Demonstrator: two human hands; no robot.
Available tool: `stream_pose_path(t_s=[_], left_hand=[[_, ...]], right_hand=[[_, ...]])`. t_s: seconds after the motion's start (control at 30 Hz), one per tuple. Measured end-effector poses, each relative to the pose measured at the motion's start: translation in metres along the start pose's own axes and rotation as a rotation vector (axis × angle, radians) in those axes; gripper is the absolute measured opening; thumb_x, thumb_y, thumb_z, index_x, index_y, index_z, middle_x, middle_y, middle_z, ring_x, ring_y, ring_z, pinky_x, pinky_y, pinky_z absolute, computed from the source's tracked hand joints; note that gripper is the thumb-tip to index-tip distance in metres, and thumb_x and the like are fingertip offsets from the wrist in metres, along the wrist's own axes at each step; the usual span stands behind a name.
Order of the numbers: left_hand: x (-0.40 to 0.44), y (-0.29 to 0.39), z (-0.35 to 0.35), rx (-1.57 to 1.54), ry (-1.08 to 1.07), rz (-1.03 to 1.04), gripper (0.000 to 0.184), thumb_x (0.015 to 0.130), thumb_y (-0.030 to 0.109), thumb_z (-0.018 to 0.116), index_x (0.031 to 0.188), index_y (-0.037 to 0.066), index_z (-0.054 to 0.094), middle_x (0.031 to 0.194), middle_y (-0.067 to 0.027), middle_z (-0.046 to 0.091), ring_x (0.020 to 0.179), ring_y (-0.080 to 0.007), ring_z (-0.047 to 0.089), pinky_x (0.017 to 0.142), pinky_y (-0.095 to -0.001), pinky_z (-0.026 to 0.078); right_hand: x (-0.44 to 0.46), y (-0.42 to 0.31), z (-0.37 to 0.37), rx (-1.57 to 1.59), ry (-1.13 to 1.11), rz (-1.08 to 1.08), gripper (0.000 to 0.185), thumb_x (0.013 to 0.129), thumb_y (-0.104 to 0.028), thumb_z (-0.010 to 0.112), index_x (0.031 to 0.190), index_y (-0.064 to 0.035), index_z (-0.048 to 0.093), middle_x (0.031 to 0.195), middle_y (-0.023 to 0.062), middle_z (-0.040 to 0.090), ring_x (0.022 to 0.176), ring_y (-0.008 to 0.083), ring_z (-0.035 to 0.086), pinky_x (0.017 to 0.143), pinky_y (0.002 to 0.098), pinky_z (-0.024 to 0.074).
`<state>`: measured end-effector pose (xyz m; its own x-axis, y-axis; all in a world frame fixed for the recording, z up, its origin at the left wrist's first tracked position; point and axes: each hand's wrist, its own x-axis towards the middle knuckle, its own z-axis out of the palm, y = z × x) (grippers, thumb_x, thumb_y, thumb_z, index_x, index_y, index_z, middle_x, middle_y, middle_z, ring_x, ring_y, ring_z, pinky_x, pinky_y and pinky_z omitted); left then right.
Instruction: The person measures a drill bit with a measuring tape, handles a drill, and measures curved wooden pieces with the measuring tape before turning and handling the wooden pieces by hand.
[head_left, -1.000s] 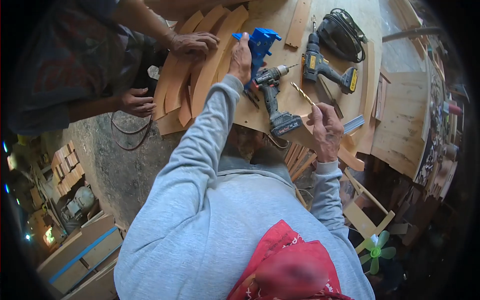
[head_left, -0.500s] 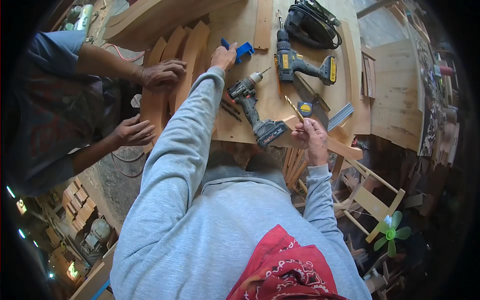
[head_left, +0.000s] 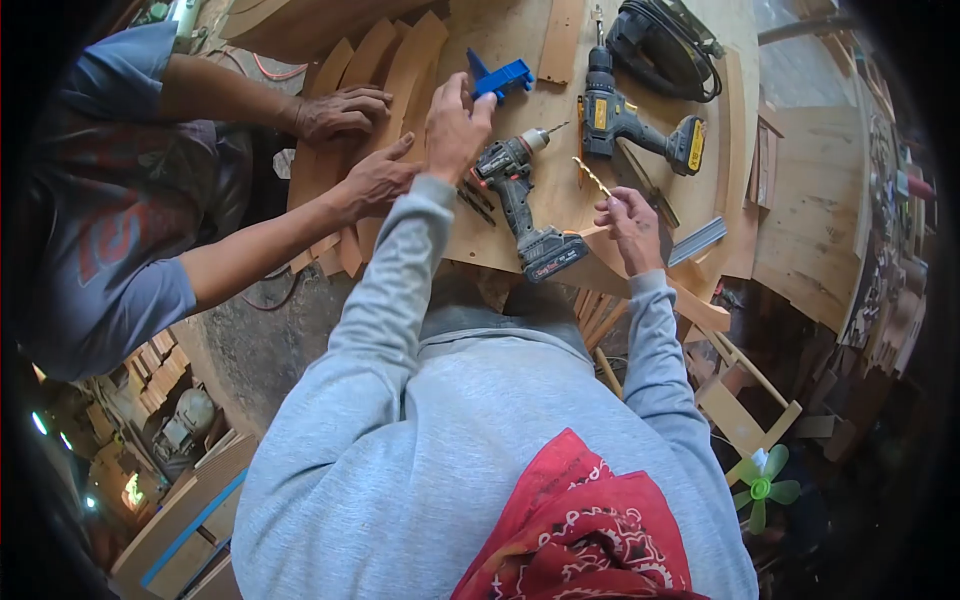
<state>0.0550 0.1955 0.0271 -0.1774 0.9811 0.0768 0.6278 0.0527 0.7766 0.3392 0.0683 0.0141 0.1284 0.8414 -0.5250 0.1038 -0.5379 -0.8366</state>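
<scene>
My right hand [head_left: 633, 230] pinches a gold-coloured twist drill bit [head_left: 592, 178], its tip pointing up and left over the bench. My left hand [head_left: 458, 128] is above the bench, just short of a blue jig-like plastic piece [head_left: 503, 78]; its thumb and forefinger are apart, and I see nothing between them. Whether the fingertips touch the blue piece is hard to make out. Between my hands lies a cordless drill [head_left: 515, 190] with a thin bit in its chuck. Several dark bits [head_left: 477, 203] lie beside it.
At left a co-worker's hands [head_left: 345, 115] rest on and near curved wooden pieces [head_left: 415, 75]. A yellow-and-black drill [head_left: 625, 125], a corded black power tool [head_left: 660, 50] and a metal strip [head_left: 697, 240] lie on the right of the workbench [head_left: 560, 225]. A green fan [head_left: 762, 488] stands low at right.
My left hand has drawn back slightly from the blue piece, which stays in place on the bench. The co-worker's nearer hand has reached toward my left wrist. The drill bit remains in my right hand.
</scene>
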Motion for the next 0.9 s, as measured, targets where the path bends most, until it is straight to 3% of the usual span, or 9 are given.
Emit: stream_pose_path(t_s=[0.1, 0.23, 0.33, 0.43, 0.53, 0.63, 0.83, 0.9], left_hand=[[-0.049, 0.023, -0.02, -0.137, -0.082, 0.045, 0.034, 0.088, 0.017, 0.07, 0.118, 0.001, 0.062, 0.104, -0.0158, 0.062, 0.089, -0.0275, 0.065, 0.08, -0.0367, 0.055], [-0.115, 0.018, -0.02, -0.185, -0.253, 0.054, 0.025, 0.09, 0.016, 0.07, 0.111, 0.004, 0.067, 0.096, -0.0126, 0.064, 0.083, -0.0226, 0.064, 0.072, -0.0339, 0.053], [-0.151, 0.022, -0.02, -0.226, -0.351, -0.065, 0.024, 0.09, 0.015, 0.069, 0.11, 0.003, 0.067, 0.094, -0.0125, 0.064, 0.083, -0.0228, 0.065, 0.073, -0.0335, 0.053], [-0.171, 0.017, -0.016, -0.271, -0.402, -0.111, 0.023, 0.091, 0.014, 0.068, 0.11, 0.002, 0.068, 0.096, -0.0125, 0.065, 0.084, -0.023, 0.066, 0.073, -0.0331, 0.053], [-0.179, 0.017, -0.017, -0.286, -0.425, -0.207, 0.021, 0.092, 0.014, 0.067, 0.109, 0.002, 0.068, 0.098, -0.0125, 0.066, 0.085, -0.0227, 0.066, 0.074, -0.0332, 0.053], [-0.183, 0.015, -0.021, -0.293, -0.41, -0.244, 0.022, 0.092, 0.015, 0.068, 0.109, 0.002, 0.069, 0.1, -0.0121, 0.067, 0.086, -0.0221, 0.067, 0.076, -0.0324, 0.054], [-0.19, 0.012, -0.039, -0.301, -0.226, -0.323, 0.022, 0.093, 0.015, 0.068, 0.111, 0.002, 0.069, 0.1, -0.0094, 0.07, 0.088, -0.018, 0.069, 0.079, -0.0298, 0.055], [-0.196, -0.001, -0.041, -0.38, -0.2, -0.41, 0.023, 0.095, 0.016, 0.067, 0.113, 0.001, 0.068, 0.099, -0.0079, 0.07, 0.087, -0.0157, 0.069, 0.079, -0.0289, 0.056]], right_hand=[[0.024, 0.021, 0.004, -0.167, -0.094, -0.149, 0.021, 0.1, -0.015, 0.057, 0.115, -0.0008, 0.061, 0.094, 0.0079, 0.071, 0.083, 0.0149, 0.066, 0.077, 0.0304, 0.0537], [0.028, 0.021, 0.009, -0.254, -0.182, -0.154, 0.017, 0.1, -0.008, 0.057, 0.114, -0.002, 0.063, 0.095, 0.0042, 0.07, 0.085, 0.0101, 0.063, 0.078, 0.027, 0.0516], [0.024, 0.025, 0.007, -0.48, -0.143, -0.272, 0.016, 0.095, -0.009, 0.062, 0.11, -0.0052, 0.065, 0.095, 0.0126, 0.072, 0.089, 0.0235, 0.071, 0.08, 0.0339, 0.0535], [0.023, 0.02, 0.004, -0.62, -0.132, -0.344, 0.017, 0.093, -0.012, 0.064, 0.109, -0.0067, 0.066, 0.098, 0.0159, 0.072, 0.09, 0.0314, 0.071, 0.08, 0.037, 0.0542], [0.02, 0.008, 0.012, -0.81, -0.033, -0.608, 0.019, 0.092, -0.017, 0.065, 0.106, -0.0041, 0.066, 0.1, 0.0179, 0.072, 0.09, 0.0364, 0.071, 0.079, 0.0405, 0.0552], [0.018, -0.012, 0.043, -0.562, -0.183, -0.443, 0.031, 0.088, -0.023, 0.071, 0.109, -0.0009, 0.063, 0.103, 0.0217, 0.071, 0.092, 0.0393, 0.07, 0.081, 0.0458, 0.0551], [0.016, -0.018, 0.118, -0.719, -0.225, -0.202, 0.07, 0.077, -0.028, 0.081, 0.127, 0.0021, 0.043, 0.107, 0.0327, 0.066, 0.096, 0.0468, 0.067, 0.086, 0.0512, 0.0524], [0.023, -0.006, 0.125, -0.64, -0.218, -0.218, 0.073, 0.076, -0.028, 0.081, 0.128, 0.0016, 0.039, 0.109, 0.0333, 0.066, 0.1, 0.0476, 0.066, 0.088, 0.0506, 0.0515]])
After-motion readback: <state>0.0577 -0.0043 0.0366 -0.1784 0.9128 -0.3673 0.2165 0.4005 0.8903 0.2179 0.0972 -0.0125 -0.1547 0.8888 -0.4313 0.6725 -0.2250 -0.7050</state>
